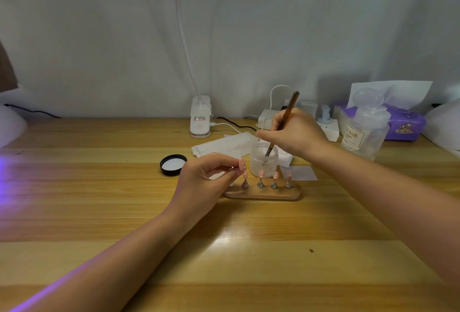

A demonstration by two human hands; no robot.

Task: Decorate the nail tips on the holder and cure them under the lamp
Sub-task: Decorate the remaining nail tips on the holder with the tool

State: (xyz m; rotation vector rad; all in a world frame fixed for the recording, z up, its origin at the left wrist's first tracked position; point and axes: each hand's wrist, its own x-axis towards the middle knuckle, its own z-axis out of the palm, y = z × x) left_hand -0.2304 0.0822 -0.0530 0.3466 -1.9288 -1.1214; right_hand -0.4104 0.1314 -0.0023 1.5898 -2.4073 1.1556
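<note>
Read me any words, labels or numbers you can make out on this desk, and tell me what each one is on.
"NAIL": on the label of the clear pump bottle; the first word and the smaller lines under it are too blurred to read.
Sticker on the white lamp clip: print too small to read.
Purple tissue pack: a cartoon picture, no legible words.

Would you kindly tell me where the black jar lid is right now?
The black lid lies upside down on the wooden table, left of the open jar and just beyond the left hand.
</note>
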